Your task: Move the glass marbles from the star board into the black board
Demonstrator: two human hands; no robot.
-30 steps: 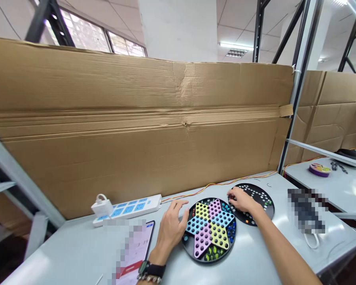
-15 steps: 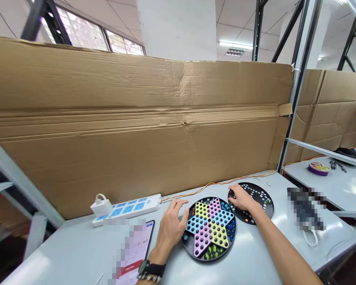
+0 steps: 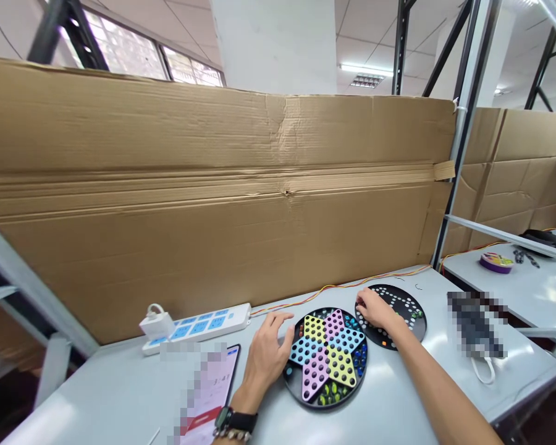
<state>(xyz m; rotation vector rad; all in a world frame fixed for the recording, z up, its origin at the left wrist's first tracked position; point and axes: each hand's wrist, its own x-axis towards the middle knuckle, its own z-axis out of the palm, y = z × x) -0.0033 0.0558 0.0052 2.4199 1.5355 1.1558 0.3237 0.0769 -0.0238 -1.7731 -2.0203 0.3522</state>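
Note:
A round black Chinese checkers board (image 3: 334,408) lies on the table, with a star of yellow, pink and blue sections full of holes. Blue marbles (image 3: 360,358) and green-yellow marbles (image 3: 332,392) sit in compartments around the star. At the board's left edge is my left hand (image 3: 267,349), open, with thumb and fingers apart and nothing in it. My right hand (image 3: 375,309) is over the left part of a second black disc (image 3: 401,300) with pale dots and a few coloured pieces. Its fingers are pinched together; whatever they hold is hidden.
A tablet with a lit screen (image 3: 213,395) lies left of my left wrist. Behind it stands a white power strip (image 3: 201,326) with a plugged-in charger (image 3: 157,322). A cardboard wall (image 3: 213,247) closes off the back. A blurred dark object with a cable (image 3: 475,324) lies at right.
My right hand's fingers have drawn together over the second disc; they were more spread before. My left hand stays in place by the board.

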